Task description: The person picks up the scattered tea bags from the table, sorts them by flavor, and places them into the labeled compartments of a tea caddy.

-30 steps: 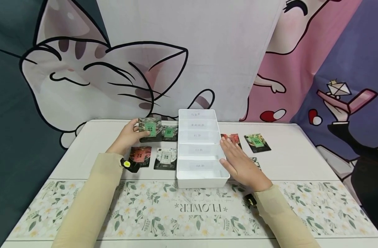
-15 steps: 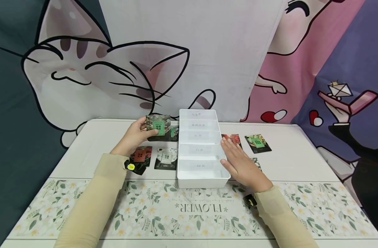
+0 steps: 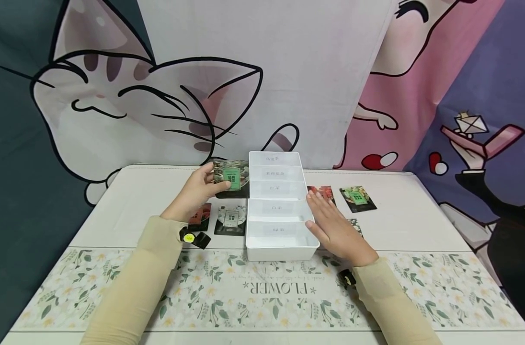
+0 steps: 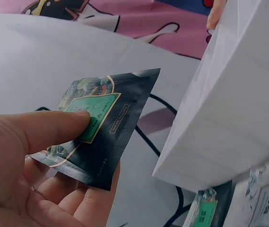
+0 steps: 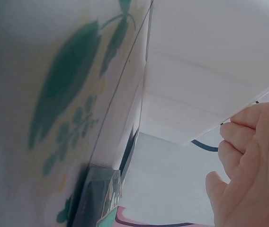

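My left hand (image 3: 198, 189) pinches a dark sachet with a green label (image 3: 231, 179), thumb on its front and fingers behind. In the left wrist view the sachet (image 4: 108, 125) is tilted, raised above the table beside the white box. The white divided box (image 3: 281, 254) stands in the middle, its several compartments each bearing a handwritten label. My right hand (image 3: 337, 230) lies with straight fingers against the box's right rim; in the right wrist view its fingertips (image 5: 246, 116) meet the box's edge. Another green-labelled sachet (image 4: 208, 208) lies beside the box, hidden in the head view.
Left of the box lie a red-labelled sachet (image 3: 200, 218), partly covered by the wrist, and a white-patterned sachet (image 3: 230, 220). On the right are a red sachet (image 3: 322, 192), a green-labelled one (image 3: 358, 199) and a white-patterned one (image 3: 355, 225) mostly behind my hand. A patterned curtain hangs behind.
My left hand has carried the green-labelled sachet rightward to the box's left edge, now covering the sachet that lay there. The right hand has stayed at the rim.
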`<act>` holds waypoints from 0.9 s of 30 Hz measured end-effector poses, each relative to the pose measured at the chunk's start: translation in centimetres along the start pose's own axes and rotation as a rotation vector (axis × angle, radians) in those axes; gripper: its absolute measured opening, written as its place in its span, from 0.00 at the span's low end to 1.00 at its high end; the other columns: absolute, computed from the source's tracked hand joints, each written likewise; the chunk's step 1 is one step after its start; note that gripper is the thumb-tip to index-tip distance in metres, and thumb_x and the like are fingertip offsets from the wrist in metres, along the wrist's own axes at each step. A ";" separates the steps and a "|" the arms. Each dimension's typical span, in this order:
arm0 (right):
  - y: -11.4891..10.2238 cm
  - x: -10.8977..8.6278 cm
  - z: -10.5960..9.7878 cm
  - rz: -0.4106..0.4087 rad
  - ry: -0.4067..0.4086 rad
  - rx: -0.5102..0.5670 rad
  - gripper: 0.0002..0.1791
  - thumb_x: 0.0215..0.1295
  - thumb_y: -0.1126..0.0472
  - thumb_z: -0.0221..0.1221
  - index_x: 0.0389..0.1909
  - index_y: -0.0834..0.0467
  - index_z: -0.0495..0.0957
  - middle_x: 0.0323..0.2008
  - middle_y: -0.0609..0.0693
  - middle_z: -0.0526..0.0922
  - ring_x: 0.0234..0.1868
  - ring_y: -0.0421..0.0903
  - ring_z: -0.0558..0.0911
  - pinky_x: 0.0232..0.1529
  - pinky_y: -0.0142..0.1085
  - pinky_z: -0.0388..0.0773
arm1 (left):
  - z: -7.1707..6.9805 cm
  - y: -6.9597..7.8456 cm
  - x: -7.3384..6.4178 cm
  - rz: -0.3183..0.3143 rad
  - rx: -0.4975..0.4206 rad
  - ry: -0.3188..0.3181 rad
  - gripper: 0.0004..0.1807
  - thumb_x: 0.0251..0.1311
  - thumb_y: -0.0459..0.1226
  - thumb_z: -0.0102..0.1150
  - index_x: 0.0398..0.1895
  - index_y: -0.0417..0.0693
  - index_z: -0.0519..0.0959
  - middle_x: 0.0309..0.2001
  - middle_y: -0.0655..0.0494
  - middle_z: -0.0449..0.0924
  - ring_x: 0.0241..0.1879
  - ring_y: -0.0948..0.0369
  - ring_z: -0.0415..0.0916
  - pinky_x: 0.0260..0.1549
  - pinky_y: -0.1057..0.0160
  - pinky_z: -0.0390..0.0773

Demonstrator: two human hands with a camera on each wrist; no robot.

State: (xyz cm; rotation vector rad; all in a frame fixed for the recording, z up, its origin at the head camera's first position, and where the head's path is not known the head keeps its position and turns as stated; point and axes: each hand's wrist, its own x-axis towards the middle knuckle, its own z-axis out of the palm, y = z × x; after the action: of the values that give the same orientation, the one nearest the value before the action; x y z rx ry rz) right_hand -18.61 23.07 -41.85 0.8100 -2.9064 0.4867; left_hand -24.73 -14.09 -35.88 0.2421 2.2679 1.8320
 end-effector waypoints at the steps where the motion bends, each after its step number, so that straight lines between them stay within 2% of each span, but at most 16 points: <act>1: 0.0 0.0 0.0 0.001 0.001 0.000 0.38 0.81 0.44 0.42 0.82 0.59 0.43 0.81 0.54 0.45 0.81 0.55 0.44 0.78 0.55 0.44 | 0.1 0.1 0.0 0.002 -0.002 -0.001 0.48 0.70 0.36 0.61 0.83 0.45 0.41 0.75 0.37 0.60 0.74 0.47 0.59 0.71 0.45 0.64; 5: 0.1 0.0 0.0 -0.003 0.012 -0.001 0.38 0.82 0.45 0.42 0.81 0.60 0.43 0.81 0.55 0.46 0.80 0.58 0.47 0.78 0.56 0.45 | 0.7 0.3 -0.4 0.009 0.015 0.002 0.48 0.70 0.37 0.62 0.82 0.44 0.40 0.77 0.36 0.53 0.77 0.48 0.52 0.73 0.45 0.59; 6: 0.1 -0.1 0.0 -0.004 0.013 0.001 0.38 0.82 0.45 0.42 0.81 0.60 0.43 0.81 0.55 0.46 0.80 0.58 0.47 0.78 0.56 0.45 | 0.8 0.4 -0.5 0.011 0.017 0.002 0.49 0.70 0.38 0.62 0.82 0.44 0.41 0.77 0.36 0.53 0.76 0.48 0.53 0.70 0.49 0.66; 7: 0.0 -0.1 0.0 -0.004 0.015 0.002 0.38 0.82 0.45 0.42 0.81 0.60 0.43 0.81 0.54 0.45 0.80 0.58 0.47 0.78 0.56 0.45 | 0.9 0.4 -0.6 0.016 0.013 0.000 0.48 0.69 0.38 0.62 0.82 0.44 0.42 0.76 0.36 0.56 0.69 0.51 0.67 0.63 0.54 0.74; 8: 0.0 -0.1 0.0 -0.004 0.015 0.003 0.38 0.82 0.45 0.42 0.81 0.60 0.43 0.81 0.54 0.46 0.81 0.58 0.46 0.78 0.56 0.45 | 1.1 0.5 -0.8 0.021 0.014 -0.002 0.49 0.69 0.38 0.63 0.82 0.43 0.42 0.76 0.37 0.56 0.70 0.52 0.66 0.63 0.56 0.74; 10: 0.0 0.0 0.0 -0.003 0.015 0.006 0.38 0.82 0.45 0.42 0.81 0.60 0.43 0.81 0.54 0.46 0.81 0.56 0.46 0.78 0.56 0.45 | 1.4 0.7 -1.1 0.038 0.014 -0.009 0.45 0.68 0.38 0.64 0.81 0.42 0.48 0.61 0.37 0.76 0.43 0.58 0.77 0.42 0.62 0.77; 11: 0.0 0.0 0.1 -0.003 0.015 0.005 0.38 0.82 0.45 0.42 0.81 0.60 0.43 0.81 0.55 0.46 0.81 0.57 0.46 0.78 0.57 0.46 | 1.6 0.7 -1.2 0.049 0.008 -0.014 0.43 0.68 0.37 0.64 0.80 0.42 0.52 0.57 0.39 0.80 0.40 0.60 0.76 0.28 0.61 0.71; 12: 0.0 0.0 0.1 -0.004 0.015 0.006 0.38 0.82 0.45 0.42 0.81 0.60 0.43 0.81 0.55 0.46 0.81 0.57 0.46 0.78 0.57 0.46 | 1.7 0.8 -1.2 0.063 0.005 -0.021 0.42 0.68 0.37 0.64 0.80 0.43 0.54 0.54 0.42 0.82 0.37 0.62 0.76 0.27 0.61 0.71; 14: 0.1 0.0 0.1 -0.003 0.014 0.006 0.38 0.82 0.45 0.42 0.81 0.59 0.43 0.81 0.55 0.46 0.81 0.57 0.46 0.78 0.57 0.46 | 2.1 0.9 -1.4 0.094 -0.003 -0.032 0.39 0.67 0.36 0.65 0.78 0.42 0.59 0.43 0.46 0.84 0.44 0.62 0.78 0.43 0.60 0.79; 15: 0.1 -0.1 0.1 -0.001 0.012 0.007 0.38 0.82 0.45 0.42 0.82 0.59 0.43 0.81 0.55 0.46 0.81 0.57 0.46 0.78 0.57 0.45 | 2.2 0.9 -1.4 0.107 -0.007 -0.035 0.37 0.67 0.35 0.65 0.77 0.42 0.61 0.32 0.49 0.79 0.32 0.63 0.73 0.39 0.59 0.78; 16: 0.1 -0.1 0.1 0.001 0.012 0.009 0.38 0.82 0.45 0.42 0.82 0.59 0.43 0.81 0.54 0.45 0.81 0.57 0.46 0.78 0.57 0.45 | 2.4 0.9 -1.4 0.122 -0.009 -0.037 0.35 0.66 0.35 0.65 0.74 0.42 0.64 0.31 0.48 0.79 0.32 0.62 0.74 0.38 0.59 0.78; 18: 0.0 -0.2 0.0 0.004 0.011 0.012 0.38 0.82 0.44 0.42 0.82 0.58 0.42 0.81 0.54 0.45 0.81 0.57 0.46 0.78 0.56 0.44 | 2.7 1.0 -1.4 0.140 -0.004 -0.035 0.34 0.66 0.34 0.65 0.74 0.42 0.65 0.28 0.53 0.79 0.30 0.65 0.73 0.52 0.59 0.76; 21: 0.0 -0.2 0.0 0.009 0.010 0.017 0.38 0.82 0.44 0.42 0.82 0.58 0.42 0.82 0.53 0.44 0.81 0.56 0.45 0.78 0.56 0.44 | 3.2 1.0 -1.5 0.165 0.019 -0.027 0.17 0.66 0.34 0.65 0.55 0.39 0.74 0.18 0.62 0.56 0.18 0.65 0.51 0.30 0.63 0.66; 24: 0.0 -0.2 0.0 0.004 0.013 0.013 0.38 0.82 0.45 0.42 0.82 0.59 0.43 0.81 0.53 0.45 0.81 0.57 0.46 0.78 0.56 0.45 | 3.7 1.0 -1.8 0.175 0.035 -0.027 0.11 0.66 0.35 0.65 0.44 0.43 0.73 0.18 0.64 0.60 0.17 0.65 0.50 0.24 0.66 0.60; 25: 0.0 -0.2 0.0 0.003 0.013 0.013 0.38 0.82 0.45 0.42 0.82 0.59 0.43 0.81 0.53 0.45 0.81 0.57 0.46 0.78 0.56 0.45 | 3.9 1.0 -1.8 0.178 0.034 -0.029 0.12 0.67 0.35 0.65 0.39 0.43 0.70 0.18 0.63 0.55 0.17 0.64 0.46 0.23 0.65 0.56; 27: 0.0 -0.2 0.0 0.004 0.010 0.014 0.38 0.82 0.45 0.42 0.82 0.59 0.43 0.81 0.53 0.45 0.81 0.56 0.45 0.78 0.56 0.45 | 4.2 1.0 -2.0 0.176 0.029 -0.032 0.11 0.66 0.36 0.66 0.40 0.44 0.71 0.18 0.62 0.55 0.17 0.63 0.46 0.24 0.65 0.56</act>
State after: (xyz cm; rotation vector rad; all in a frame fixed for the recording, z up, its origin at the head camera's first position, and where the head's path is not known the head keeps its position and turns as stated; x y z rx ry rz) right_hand -18.40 23.16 -41.84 0.8019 -2.8991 0.5106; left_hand -21.65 -10.43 -35.62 0.4867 2.3183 1.8637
